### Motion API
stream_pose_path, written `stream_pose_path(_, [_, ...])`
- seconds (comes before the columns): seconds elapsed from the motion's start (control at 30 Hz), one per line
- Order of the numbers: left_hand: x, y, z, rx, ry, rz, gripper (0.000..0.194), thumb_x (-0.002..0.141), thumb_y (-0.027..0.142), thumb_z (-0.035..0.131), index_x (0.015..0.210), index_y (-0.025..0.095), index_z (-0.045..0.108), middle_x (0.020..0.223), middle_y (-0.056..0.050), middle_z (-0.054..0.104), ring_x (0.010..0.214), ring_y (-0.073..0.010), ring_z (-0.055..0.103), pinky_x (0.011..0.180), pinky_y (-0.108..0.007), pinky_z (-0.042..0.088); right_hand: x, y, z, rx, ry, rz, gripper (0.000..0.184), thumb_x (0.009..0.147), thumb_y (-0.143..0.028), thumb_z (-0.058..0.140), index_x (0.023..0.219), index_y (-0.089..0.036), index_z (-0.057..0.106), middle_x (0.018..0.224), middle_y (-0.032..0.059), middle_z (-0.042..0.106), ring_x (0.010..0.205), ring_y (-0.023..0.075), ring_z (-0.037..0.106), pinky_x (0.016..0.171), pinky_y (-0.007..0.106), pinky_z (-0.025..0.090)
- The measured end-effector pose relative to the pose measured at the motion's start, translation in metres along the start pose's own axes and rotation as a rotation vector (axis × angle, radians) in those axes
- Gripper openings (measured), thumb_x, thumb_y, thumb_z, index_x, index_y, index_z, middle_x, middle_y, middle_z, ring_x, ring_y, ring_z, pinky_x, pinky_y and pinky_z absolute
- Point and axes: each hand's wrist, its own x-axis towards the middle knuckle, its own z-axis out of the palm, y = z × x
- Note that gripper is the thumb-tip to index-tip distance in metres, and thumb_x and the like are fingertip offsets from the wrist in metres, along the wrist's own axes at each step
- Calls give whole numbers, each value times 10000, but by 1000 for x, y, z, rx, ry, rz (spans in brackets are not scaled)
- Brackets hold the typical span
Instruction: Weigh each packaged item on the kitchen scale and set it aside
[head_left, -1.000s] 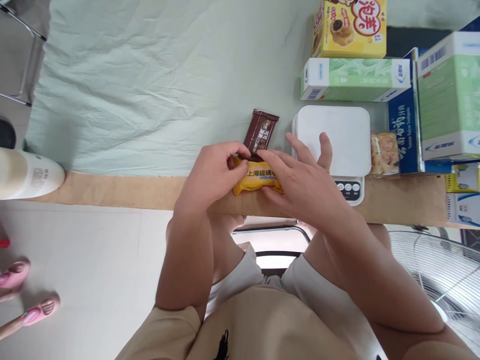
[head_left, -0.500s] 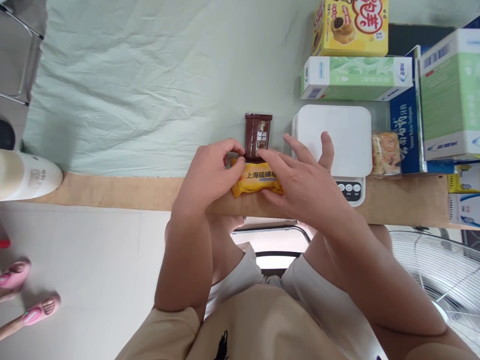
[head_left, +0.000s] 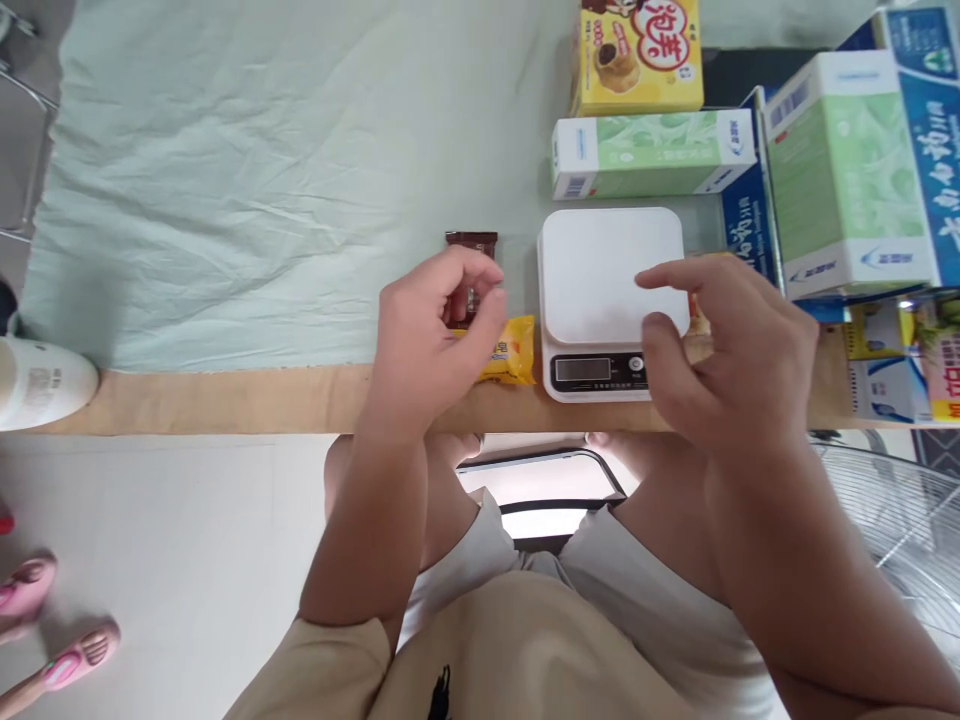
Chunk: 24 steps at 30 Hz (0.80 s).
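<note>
My left hand hovers above a yellow soap packet and a dark brown wrapped snack, covering part of both. Its fingers are curled with a small gap to the thumb, and nothing shows between them. My right hand is over the right side of a white kitchen scale. Thumb and index finger are spread, with nothing held. The scale's display is dark and its platform bears nothing. Behind my right hand, a clear-wrapped snack packet is mostly hidden.
Beyond the scale lie a green-white carton and a yellow snack box. A larger green carton and blue toothpaste boxes stand right. A white bottle is at the left edge; a fan stands below right.
My right hand has left the yellow packet and moved right, over the scale's side. My left hand has lifted off the packet's end. The view has shifted right.
</note>
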Motion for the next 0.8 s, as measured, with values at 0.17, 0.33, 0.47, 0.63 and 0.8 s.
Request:
stream_pose_path(0.17, [-2, 39, 48, -152, -155, 140, 115, 1020, 302, 586, 1065, 255, 681, 1092, -30, 788, 987, -196, 744, 894, -371, 629, -32, 43, -20, -83, -89, 138, 547, 846, -106, 492, 1355, -218, 657, 1406, 139, 735, 1299, 318, 722, 1047, 512, 615])
stream_pose_path(0.33, [-2, 67, 90, -183, -390, 229, 307, 1103, 397, 461, 1297, 271, 662, 1448, -55, 729, 1389, -236, 671, 1192, -407, 564, -51, 52, -37, -84, -328, 207, 612, 959, -249, 499, 1571, -242, 470, 1638, 138, 564, 1518, 358, 554, 1136, 578, 560])
stream_pose_path(0.47, [-2, 71, 110, -157, -449, 267, 335, 1097, 372, 470, 1331, 218, 654, 1459, -101, 722, 1406, -243, 662, 1205, -411, 553, -47, 43, -50, -217, -411, 292, 515, 1001, -323, 511, 1508, -233, 526, 1332, 144, 720, 1206, 359, 683, 824, 463, 583])
stream_pose_path(0.63, [-5, 70, 125, -51, -421, 365, 332, 1066, 277, 478, 1282, 121, 676, 1392, -165, 747, 1402, -262, 657, 1266, -429, 491, -41, 32, -57, -338, -540, 502, 319, 998, -423, 536, 1234, -223, 612, 1057, 122, 637, 804, 238, 606, 564, 295, 309])
stream_pose_path(0.8, [-10, 73, 127, -15, -441, 380, 308, 1055, 244, 447, 1217, 146, 691, 1338, -149, 773, 1409, -264, 652, 1249, -461, 505, -36, 26, -56, -352, -768, 571, 227, 998, -362, 492, 1135, -192, 554, 1114, 156, 621, 800, 234, 556, 586, 308, 226])
